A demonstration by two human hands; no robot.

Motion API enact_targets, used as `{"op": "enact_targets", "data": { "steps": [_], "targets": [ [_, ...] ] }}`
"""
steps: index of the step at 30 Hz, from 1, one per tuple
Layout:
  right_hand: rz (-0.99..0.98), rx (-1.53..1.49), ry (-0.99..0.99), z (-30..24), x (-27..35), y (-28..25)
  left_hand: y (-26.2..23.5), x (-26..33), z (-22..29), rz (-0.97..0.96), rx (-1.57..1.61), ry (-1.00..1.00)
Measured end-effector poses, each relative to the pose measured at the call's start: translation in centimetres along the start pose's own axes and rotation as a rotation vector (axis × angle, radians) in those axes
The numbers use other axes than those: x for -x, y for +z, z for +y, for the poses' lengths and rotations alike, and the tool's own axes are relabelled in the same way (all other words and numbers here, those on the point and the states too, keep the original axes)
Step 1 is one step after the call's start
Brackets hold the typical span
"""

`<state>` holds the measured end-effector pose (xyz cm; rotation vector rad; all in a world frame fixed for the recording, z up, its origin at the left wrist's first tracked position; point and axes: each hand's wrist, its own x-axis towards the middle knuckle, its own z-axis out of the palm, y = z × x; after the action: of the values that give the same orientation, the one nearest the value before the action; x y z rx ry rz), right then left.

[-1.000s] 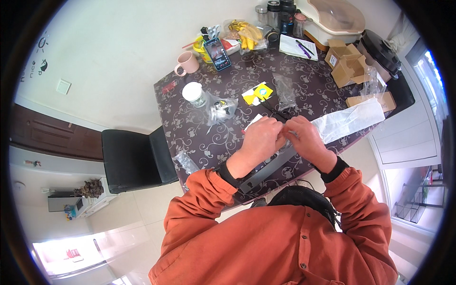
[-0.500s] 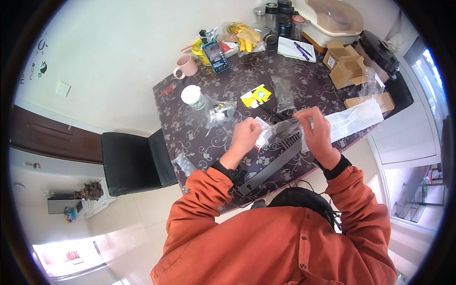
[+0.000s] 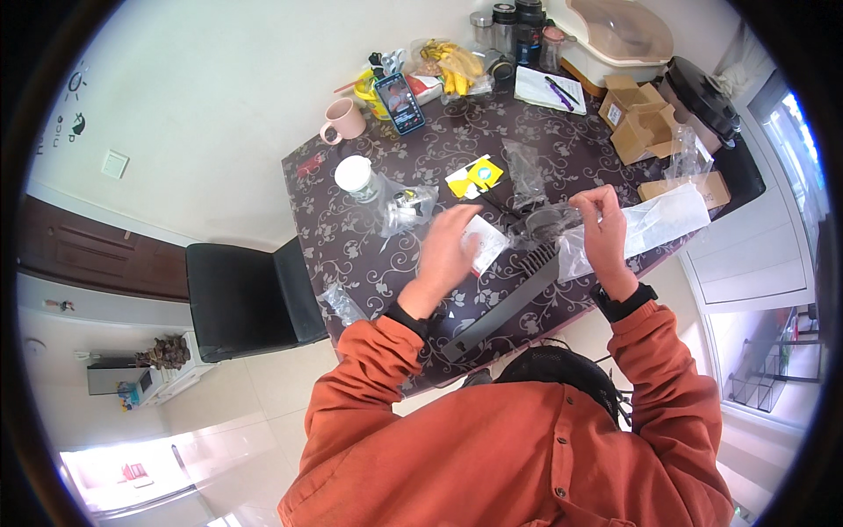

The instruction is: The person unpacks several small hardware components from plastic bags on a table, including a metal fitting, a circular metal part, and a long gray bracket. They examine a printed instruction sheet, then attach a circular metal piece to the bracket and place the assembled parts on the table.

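Clear film [image 3: 546, 224], leaflet [image 3: 486, 246] beside, pink mug [image 3: 346, 119]

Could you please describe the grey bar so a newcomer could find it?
Start at the dark, patterned table, at its edge nearest the orange shirt. The grey bar lies slantwise there; unlike the white sheet off its right end, it is narrow and grey.

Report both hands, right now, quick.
Left hand: open, fingers curved beside the white leaflet; whether it touches cannot be told.
Right hand: closed, pinching the clear plastic bag.
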<state>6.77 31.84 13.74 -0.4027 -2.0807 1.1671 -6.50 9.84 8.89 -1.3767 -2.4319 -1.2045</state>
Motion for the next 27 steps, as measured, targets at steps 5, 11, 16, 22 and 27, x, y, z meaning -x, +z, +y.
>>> {"op": "enact_targets", "data": {
  "steps": [5,11,16,22,27],
  "targets": [
    [-0.067,-0.048,-0.02,-1.1,0.3,1.2,0.8,-1.9,5.6,-0.09,0.053,0.155],
    [-0.089,-0.137,0.044,-1.3,0.0,1.9,2.5,-3.0,5.1,-0.109,0.102,0.157],
    [-0.169,-0.245,0.054,-0.3,0.1,2.2,2.9,-3.1,4.7,-0.398,0.172,-0.078],
    [0.056,-0.342,0.166,1.4,-0.4,3.3,3.2,-3.7,4.6,-0.176,0.403,-0.22],
    [-0.387,-0.65,0.784,1.3,1.0,2.8,3.6,-4.4,4.2,-0.097,0.658,-0.282]
  ]
}}
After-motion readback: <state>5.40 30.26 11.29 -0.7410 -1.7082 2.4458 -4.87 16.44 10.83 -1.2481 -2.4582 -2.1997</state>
